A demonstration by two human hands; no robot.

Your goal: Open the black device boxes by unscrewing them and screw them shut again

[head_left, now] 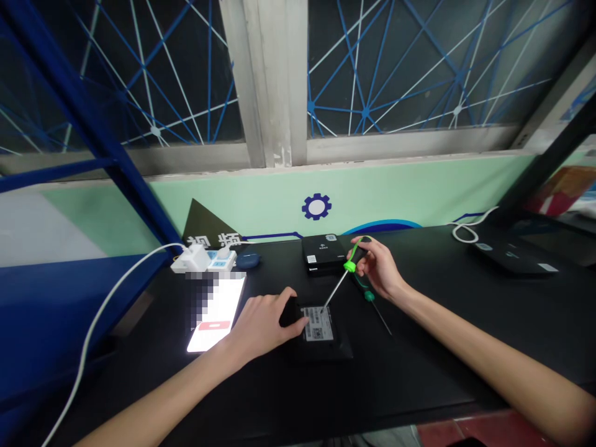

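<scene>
1. Right hand (379,266): closed around the handle of the green-and-black screwdriver (349,267); shaft tilted down to the left.
2. Screwdriver tip: at the upper right part of the white label (319,324) on the black device (342,344); contact cannot be told.
3. Left hand (267,320): thumb and index finger apart, at the left side of the device, thumb tip by the label edge. Cannot tell whether it grips.
4. Device: lies flat on the black table (419,379), between the 2 forearms, label up.
5. 2nd screwdriver (369,297), green collar: lies on the table below the right hand, right of the device.
6. Black box (321,249): behind the device, near the wall.
7. Left of the left hand: lit screen (218,320), partly pixelated; behind it, power strip (222,261) and dark blue case (248,259).
8. Far right: flat black unit (516,256), white cable (465,234) near it.
</scene>
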